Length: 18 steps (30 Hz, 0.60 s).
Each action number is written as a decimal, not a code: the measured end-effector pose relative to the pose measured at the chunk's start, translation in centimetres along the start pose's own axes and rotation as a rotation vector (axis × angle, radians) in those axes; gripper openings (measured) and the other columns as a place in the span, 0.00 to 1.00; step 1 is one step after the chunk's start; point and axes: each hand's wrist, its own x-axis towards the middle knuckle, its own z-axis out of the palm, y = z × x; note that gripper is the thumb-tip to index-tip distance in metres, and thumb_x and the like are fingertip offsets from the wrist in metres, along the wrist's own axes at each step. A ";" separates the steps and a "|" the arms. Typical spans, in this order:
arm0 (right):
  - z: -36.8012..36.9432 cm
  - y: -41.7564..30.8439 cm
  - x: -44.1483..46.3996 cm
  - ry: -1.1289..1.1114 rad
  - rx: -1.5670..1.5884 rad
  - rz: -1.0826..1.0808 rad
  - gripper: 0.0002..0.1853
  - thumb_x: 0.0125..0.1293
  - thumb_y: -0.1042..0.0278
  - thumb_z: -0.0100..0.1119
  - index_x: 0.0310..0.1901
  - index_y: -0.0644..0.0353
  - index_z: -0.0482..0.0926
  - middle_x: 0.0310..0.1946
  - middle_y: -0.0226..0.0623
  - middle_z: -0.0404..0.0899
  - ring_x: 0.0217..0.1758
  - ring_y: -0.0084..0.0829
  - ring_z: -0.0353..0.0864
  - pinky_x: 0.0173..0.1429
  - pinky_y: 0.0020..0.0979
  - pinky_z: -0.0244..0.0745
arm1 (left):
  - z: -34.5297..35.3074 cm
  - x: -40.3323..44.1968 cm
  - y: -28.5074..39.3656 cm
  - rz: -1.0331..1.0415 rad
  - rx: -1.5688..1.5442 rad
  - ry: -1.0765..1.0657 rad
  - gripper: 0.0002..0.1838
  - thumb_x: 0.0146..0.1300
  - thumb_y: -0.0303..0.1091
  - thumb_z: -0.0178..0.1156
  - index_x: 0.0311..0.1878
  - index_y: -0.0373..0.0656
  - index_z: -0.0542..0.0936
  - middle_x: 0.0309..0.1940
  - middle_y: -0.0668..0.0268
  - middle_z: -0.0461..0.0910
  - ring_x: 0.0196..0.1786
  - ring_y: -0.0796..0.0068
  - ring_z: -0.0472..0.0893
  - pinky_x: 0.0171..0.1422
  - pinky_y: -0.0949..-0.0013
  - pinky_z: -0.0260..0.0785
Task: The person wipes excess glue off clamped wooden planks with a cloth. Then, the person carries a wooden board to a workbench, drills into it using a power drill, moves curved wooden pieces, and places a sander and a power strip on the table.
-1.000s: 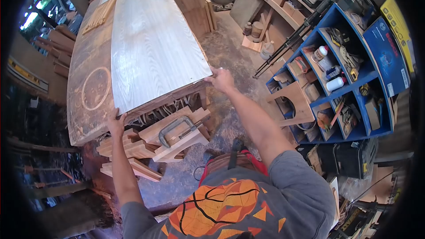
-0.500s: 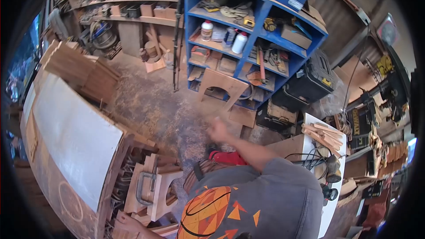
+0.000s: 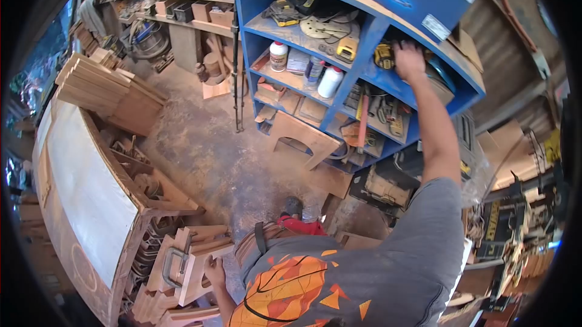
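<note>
My right hand reaches into the upper right compartment of the blue shelf unit, at a yellow and black tool; its fingertips are hidden, so its grip cannot be made out. Low in the view, my left hand is beside the cut wooden pieces and the metal C-clamp, its fingers curled and what they hold, if anything, too small to tell. The white wood-grain panel lies on the workbench at the left.
A black tripod stands left of the shelf unit. An arched wooden piece leans against the unit's front. Stacked boards stand behind the bench. Black tool cases are under my right arm.
Both hands have left the white panel. My right hand has moved up and right into the blue shelf; my left hand is now by the wooden pieces. The view has turned right.
</note>
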 end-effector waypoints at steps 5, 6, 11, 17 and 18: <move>2.1 1.5 4.9 -0.242 -0.003 -0.098 0.30 0.59 0.74 0.59 0.66 0.54 0.74 0.60 0.52 0.79 0.65 0.48 0.77 0.68 0.45 0.72 | 4.7 -3.2 9.3 -0.033 -0.019 0.006 0.27 0.63 0.36 0.69 0.61 0.29 0.77 0.50 0.50 0.84 0.53 0.62 0.83 0.59 0.63 0.74; 2.0 1.5 5.3 -0.303 0.006 -0.087 0.29 0.56 0.76 0.62 0.64 0.56 0.76 0.60 0.52 0.78 0.66 0.47 0.76 0.69 0.44 0.72 | 5.2 -3.6 9.3 0.007 0.106 0.010 0.27 0.63 0.37 0.69 0.60 0.29 0.78 0.49 0.50 0.84 0.52 0.62 0.83 0.59 0.63 0.74; 10.4 5.7 7.5 -0.082 0.259 -0.020 0.28 0.56 0.74 0.65 0.62 0.62 0.76 0.63 0.58 0.74 0.71 0.54 0.69 0.75 0.45 0.65 | 8.6 -3.8 8.1 0.022 0.155 0.006 0.26 0.61 0.39 0.70 0.57 0.29 0.80 0.45 0.48 0.86 0.49 0.60 0.86 0.57 0.61 0.76; 7.0 5.0 5.8 -0.024 0.109 -0.042 0.24 0.59 0.69 0.61 0.59 0.57 0.78 0.57 0.57 0.78 0.64 0.51 0.76 0.69 0.47 0.71 | 9.7 -0.5 11.9 0.108 0.184 0.036 0.23 0.63 0.36 0.67 0.55 0.28 0.81 0.39 0.50 0.87 0.42 0.62 0.87 0.52 0.64 0.78; 6.6 4.6 5.3 0.025 0.075 -0.059 0.23 0.59 0.69 0.60 0.58 0.56 0.79 0.55 0.56 0.80 0.61 0.50 0.79 0.66 0.48 0.73 | 9.4 0.1 14.0 0.094 0.164 0.028 0.22 0.64 0.35 0.67 0.55 0.27 0.80 0.39 0.51 0.87 0.42 0.63 0.86 0.52 0.64 0.77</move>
